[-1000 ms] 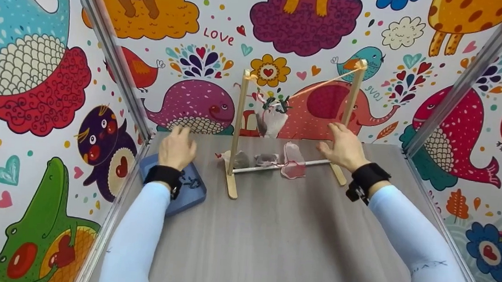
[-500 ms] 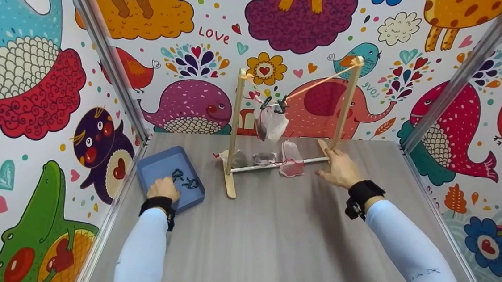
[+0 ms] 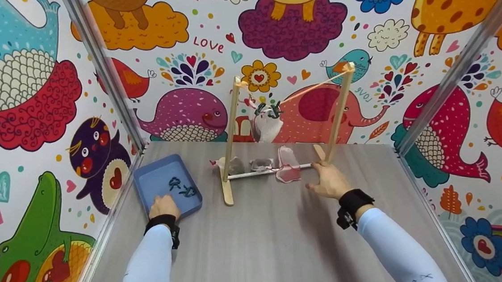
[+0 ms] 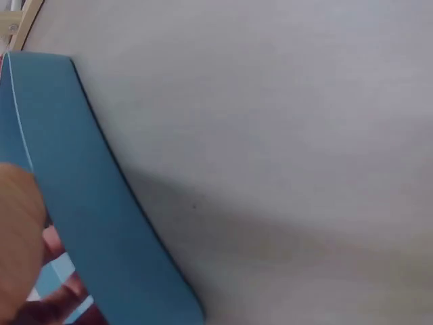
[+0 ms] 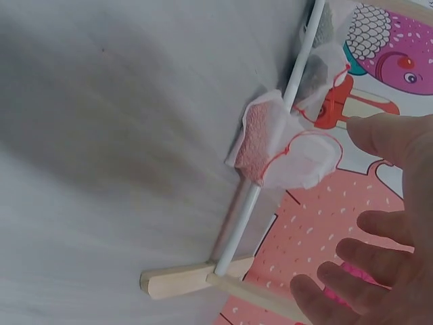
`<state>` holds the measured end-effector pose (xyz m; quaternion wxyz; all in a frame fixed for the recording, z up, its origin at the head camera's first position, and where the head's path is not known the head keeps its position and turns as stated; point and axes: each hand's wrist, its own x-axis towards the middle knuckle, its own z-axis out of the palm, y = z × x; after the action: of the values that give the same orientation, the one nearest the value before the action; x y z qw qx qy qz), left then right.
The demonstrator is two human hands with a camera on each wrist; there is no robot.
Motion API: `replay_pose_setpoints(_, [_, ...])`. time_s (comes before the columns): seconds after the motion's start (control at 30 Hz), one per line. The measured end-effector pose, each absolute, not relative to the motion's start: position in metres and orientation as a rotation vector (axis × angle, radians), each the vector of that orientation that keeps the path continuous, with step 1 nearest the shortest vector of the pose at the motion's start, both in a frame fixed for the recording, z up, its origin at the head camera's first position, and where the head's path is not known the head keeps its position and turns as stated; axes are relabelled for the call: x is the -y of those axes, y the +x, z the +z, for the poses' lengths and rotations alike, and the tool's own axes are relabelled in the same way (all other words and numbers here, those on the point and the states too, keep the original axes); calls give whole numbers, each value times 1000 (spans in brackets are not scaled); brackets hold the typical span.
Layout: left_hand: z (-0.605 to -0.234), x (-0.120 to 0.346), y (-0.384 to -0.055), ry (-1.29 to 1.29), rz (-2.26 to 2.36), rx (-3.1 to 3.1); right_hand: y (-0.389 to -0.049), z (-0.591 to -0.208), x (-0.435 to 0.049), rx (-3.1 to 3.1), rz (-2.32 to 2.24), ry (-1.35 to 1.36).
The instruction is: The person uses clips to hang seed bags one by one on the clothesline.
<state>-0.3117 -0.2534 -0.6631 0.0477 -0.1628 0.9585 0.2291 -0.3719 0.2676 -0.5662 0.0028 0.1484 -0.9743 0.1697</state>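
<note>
My left hand (image 3: 165,207) reaches into the near part of a blue tray (image 3: 146,172). In the left wrist view its fingers are inside, behind the tray wall (image 4: 101,196); whatever they touch is hidden. Two dark green clips (image 3: 174,183) (image 3: 188,191) lie in the tray. My right hand (image 3: 330,182) is beside the right foot of a wooden stand (image 3: 230,132), thumb and fingers apart, holding nothing. A white mesh bag (image 3: 266,128) hangs by dark clips from the stand's string. Several tea-bag-like pouches lie along the white bottom bar, the nearest one pinkish (image 5: 256,139).
The grey tabletop (image 3: 251,248) extends in front of the stand. Walls with cartoon animals surround it on three sides, with metal posts (image 3: 100,57) at the corners. The stand's orange string (image 3: 311,89) sags between its uprights.
My left hand has come down and nearer, from above the tray's far part into its near part. My right hand has lowered from beside the right upright to its foot. The hanging bag swings slightly.
</note>
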Motion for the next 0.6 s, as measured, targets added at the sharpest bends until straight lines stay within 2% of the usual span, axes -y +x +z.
replay_pose_setpoints(0.37, [-649, 262, -317, -447, 817, -3145, -362, -566, -255, 2953, 502, 674])
replay_pose_setpoints(0.6, [-619, 226, -328, -262, 1123, -3144, -357, -559, -240, 2847, 601, 796])
